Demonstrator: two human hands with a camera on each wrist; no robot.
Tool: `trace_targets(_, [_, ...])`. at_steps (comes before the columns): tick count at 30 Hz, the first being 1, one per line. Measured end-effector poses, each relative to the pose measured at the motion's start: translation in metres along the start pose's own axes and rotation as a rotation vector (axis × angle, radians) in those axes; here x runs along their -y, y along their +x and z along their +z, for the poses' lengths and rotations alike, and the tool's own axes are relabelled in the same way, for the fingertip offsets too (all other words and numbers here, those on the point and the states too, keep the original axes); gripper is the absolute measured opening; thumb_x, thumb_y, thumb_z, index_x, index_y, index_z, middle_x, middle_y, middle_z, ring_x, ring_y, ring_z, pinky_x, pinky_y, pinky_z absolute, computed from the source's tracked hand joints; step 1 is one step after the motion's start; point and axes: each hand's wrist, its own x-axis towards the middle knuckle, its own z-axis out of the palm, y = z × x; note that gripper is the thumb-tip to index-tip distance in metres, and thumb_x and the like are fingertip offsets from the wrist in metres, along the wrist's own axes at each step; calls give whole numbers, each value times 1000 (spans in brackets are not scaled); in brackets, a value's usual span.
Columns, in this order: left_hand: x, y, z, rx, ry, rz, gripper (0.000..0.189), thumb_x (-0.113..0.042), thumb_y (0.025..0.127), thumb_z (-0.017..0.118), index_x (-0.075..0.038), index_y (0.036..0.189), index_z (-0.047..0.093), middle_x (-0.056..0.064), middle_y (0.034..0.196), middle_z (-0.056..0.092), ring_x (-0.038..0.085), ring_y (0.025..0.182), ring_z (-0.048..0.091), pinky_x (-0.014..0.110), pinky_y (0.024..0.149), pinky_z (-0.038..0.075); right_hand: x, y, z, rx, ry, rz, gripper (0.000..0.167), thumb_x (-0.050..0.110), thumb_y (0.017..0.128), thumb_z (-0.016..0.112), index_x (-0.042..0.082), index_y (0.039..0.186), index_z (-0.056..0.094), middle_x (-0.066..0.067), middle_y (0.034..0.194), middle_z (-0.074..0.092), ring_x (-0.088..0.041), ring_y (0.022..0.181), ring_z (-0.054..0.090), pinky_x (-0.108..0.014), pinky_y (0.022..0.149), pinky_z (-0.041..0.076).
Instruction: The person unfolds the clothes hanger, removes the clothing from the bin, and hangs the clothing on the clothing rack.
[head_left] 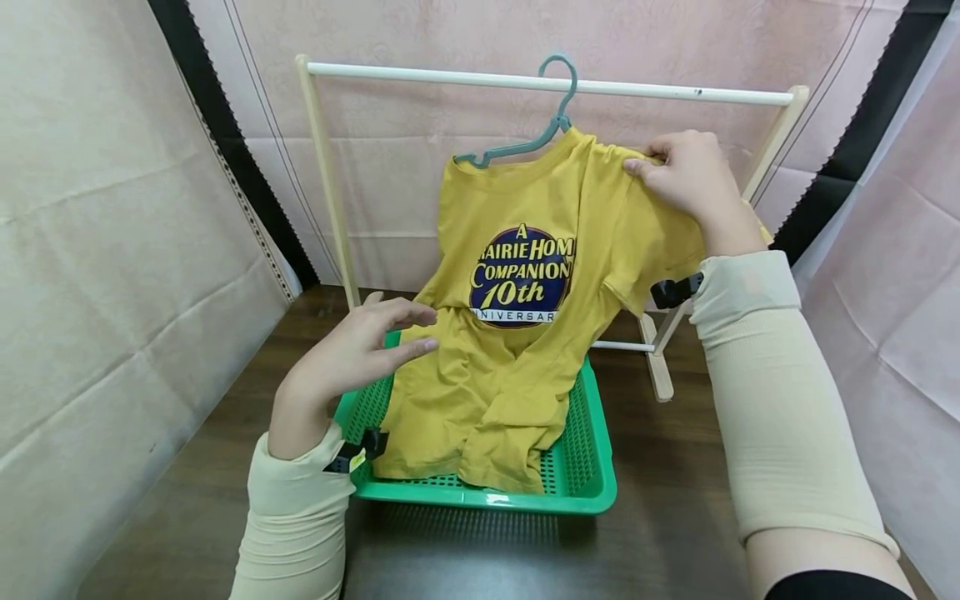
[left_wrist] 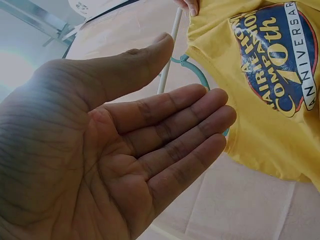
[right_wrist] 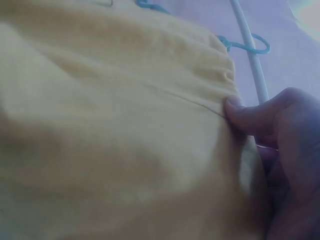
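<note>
A yellow T-shirt (head_left: 517, 392) with a dark round print hangs partly on a blue-green hanger (head_left: 517, 150), whose hook goes over the white bar of a rack. On the right, my right hand (head_left: 693, 175) pinches the shirt at its shoulder; the right wrist view shows the thumb (right_wrist: 245, 115) pressed on the cloth. The hanger's left arm shows at the neckline, and its right arm is hidden inside the shirt. My left hand (head_left: 360, 342) is held out left of the shirt, fingers extended; its bare palm (left_wrist: 115, 185) shows in the left wrist view.
Below the shirt a green plastic basket (head_left: 600, 450) stands on the dark wooden table (head_left: 660, 525), the shirt's hem lying in it. The rack's white bar (head_left: 420, 75) spans two pale wooden posts (head_left: 327, 183). Light cloth walls (head_left: 112, 250) enclose the back and sides.
</note>
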Motion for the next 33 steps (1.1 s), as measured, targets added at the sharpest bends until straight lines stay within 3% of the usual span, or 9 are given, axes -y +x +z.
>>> trace_targets(7, [0,0,1,7,8,2,40,-42,99,64,-17,130,64,0,127,65,24,120,52,49,98,46,0,2,0,10,24,44,47,43,99,58,0,107,74,-23,101,69,-33,87,54,-42,72,38])
trace_targets(14, [0,0,1,22,10,-5,41,-40,99,64,-15,131,64,-1,127,65,24,119,51,48,97,45,-1,0,3,3,50,48,46,43,99,58,1,110,75,-21,97,68,-31,85,53,-41,72,38])
trace_targets(21, [1,0,1,30,8,-11,40,-41,99,64,-16,130,64,-3,128,65,23,120,51,48,98,45,2,-2,1,85,52,59,52,46,99,56,0,121,71,-25,118,68,-40,106,59,-53,91,42])
trace_targets(25, [0,0,1,34,11,-3,38,-38,100,64,-15,130,64,-2,127,66,24,118,53,48,99,44,4,-5,1,76,62,67,53,44,100,56,-1,124,69,-26,121,66,-43,112,59,-56,97,41])
trace_targets(33, [0,1,1,39,23,17,36,-34,100,65,-13,129,64,1,125,67,25,117,58,52,107,36,5,-10,4,68,47,42,48,44,100,57,1,114,73,-23,111,69,-37,98,58,-48,82,40])
